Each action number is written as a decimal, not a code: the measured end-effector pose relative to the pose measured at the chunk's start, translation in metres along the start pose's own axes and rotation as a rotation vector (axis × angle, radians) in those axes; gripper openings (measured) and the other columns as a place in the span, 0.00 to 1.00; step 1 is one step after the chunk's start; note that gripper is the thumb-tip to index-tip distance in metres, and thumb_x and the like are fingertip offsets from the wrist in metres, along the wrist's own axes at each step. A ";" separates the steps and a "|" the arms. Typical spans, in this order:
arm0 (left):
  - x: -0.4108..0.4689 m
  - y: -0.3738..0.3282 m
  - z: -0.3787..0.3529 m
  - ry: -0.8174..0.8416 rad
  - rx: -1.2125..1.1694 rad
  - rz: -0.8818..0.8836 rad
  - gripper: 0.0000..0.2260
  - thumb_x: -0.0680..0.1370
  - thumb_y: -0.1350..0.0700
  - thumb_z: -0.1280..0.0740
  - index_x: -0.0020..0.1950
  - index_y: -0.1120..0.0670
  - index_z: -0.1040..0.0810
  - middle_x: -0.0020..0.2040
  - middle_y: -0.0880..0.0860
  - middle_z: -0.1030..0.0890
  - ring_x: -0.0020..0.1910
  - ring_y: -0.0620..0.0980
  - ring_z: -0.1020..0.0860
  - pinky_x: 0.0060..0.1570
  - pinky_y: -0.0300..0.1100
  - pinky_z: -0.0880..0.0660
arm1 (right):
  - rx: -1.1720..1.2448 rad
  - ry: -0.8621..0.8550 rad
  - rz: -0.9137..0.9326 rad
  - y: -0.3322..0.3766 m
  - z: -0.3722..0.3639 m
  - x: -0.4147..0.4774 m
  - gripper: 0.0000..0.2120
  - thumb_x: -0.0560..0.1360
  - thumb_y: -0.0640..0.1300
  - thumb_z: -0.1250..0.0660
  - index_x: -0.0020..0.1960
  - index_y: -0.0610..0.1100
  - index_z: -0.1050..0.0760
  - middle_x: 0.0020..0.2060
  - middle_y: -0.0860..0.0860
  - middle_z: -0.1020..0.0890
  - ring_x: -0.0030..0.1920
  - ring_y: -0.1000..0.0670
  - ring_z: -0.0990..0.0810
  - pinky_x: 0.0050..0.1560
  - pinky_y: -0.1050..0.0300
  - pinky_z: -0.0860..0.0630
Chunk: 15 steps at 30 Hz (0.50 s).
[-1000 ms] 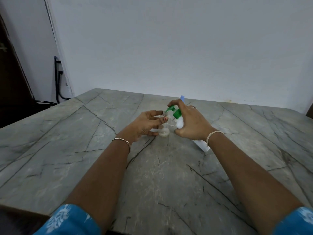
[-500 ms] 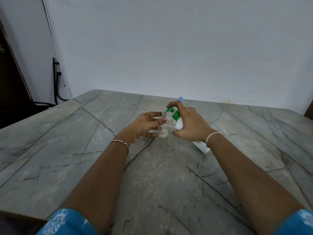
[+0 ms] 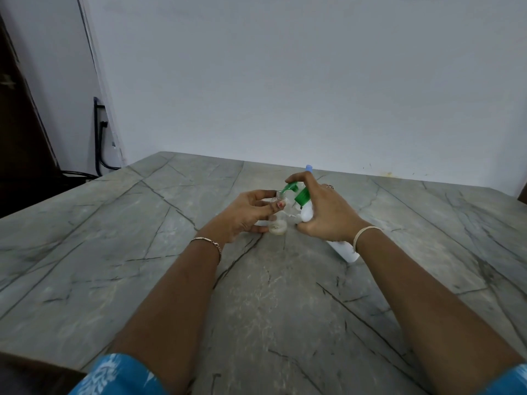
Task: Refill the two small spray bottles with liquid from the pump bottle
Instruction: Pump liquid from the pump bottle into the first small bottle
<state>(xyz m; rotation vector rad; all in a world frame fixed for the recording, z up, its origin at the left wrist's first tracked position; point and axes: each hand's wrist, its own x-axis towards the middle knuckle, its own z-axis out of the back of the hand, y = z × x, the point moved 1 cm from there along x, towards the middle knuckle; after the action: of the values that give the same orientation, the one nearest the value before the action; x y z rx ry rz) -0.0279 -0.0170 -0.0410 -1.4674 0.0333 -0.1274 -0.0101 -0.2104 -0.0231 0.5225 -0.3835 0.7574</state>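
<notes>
My left hand (image 3: 247, 215) holds a small clear spray bottle (image 3: 279, 220) upright on the table, fingers curled round its neck; its top is off and a little pale liquid lies at its bottom. My right hand (image 3: 328, 212) grips the white pump bottle (image 3: 343, 248), tilted with its base toward me. The index finger lies on the green pump head (image 3: 292, 188), whose nozzle meets the small bottle's mouth. Behind my right hand a light blue cap (image 3: 308, 167) sticks up; what it belongs to is hidden.
The grey marble table (image 3: 142, 252) spreads wide around my hands. A white wall stands behind its far edge. At the left are a dark doorway and black cables (image 3: 98, 143) by the wall.
Both hands and the bottles hold almost the same place. The pump nozzle stays at the small bottle's mouth; the view has shifted slightly.
</notes>
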 end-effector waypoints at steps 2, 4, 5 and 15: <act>0.000 -0.001 -0.001 -0.003 0.001 -0.003 0.19 0.74 0.51 0.27 0.63 0.49 0.24 0.58 0.54 0.18 0.51 0.49 0.18 0.41 0.42 0.20 | 0.004 -0.012 0.005 0.000 0.000 0.001 0.33 0.64 0.43 0.27 0.65 0.53 0.38 0.47 0.52 0.22 0.41 0.50 0.25 0.43 0.52 0.28; 0.000 0.000 -0.001 -0.003 0.004 -0.004 0.19 0.74 0.51 0.28 0.64 0.49 0.25 0.58 0.55 0.19 0.51 0.48 0.18 0.42 0.42 0.20 | 0.004 -0.017 0.006 0.000 -0.001 0.001 0.33 0.64 0.43 0.27 0.65 0.53 0.38 0.48 0.52 0.23 0.40 0.51 0.26 0.43 0.54 0.30; 0.000 0.000 -0.001 -0.002 0.007 -0.004 0.19 0.74 0.51 0.28 0.64 0.49 0.25 0.59 0.55 0.19 0.51 0.49 0.19 0.42 0.42 0.20 | 0.002 -0.019 0.007 0.000 -0.002 0.002 0.33 0.64 0.43 0.27 0.65 0.53 0.38 0.48 0.53 0.23 0.40 0.52 0.26 0.42 0.55 0.31; 0.000 -0.001 0.000 -0.002 0.017 0.000 0.16 0.74 0.51 0.28 0.60 0.47 0.24 0.58 0.54 0.18 0.54 0.50 0.18 0.47 0.45 0.19 | 0.001 0.012 -0.001 -0.001 0.000 -0.001 0.38 0.63 0.44 0.27 0.68 0.58 0.40 0.49 0.52 0.20 0.41 0.48 0.22 0.45 0.50 0.23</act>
<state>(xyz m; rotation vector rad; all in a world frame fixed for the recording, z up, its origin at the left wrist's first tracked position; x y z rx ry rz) -0.0281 -0.0169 -0.0400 -1.4505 0.0303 -0.1258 -0.0100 -0.2114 -0.0239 0.5192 -0.3717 0.7598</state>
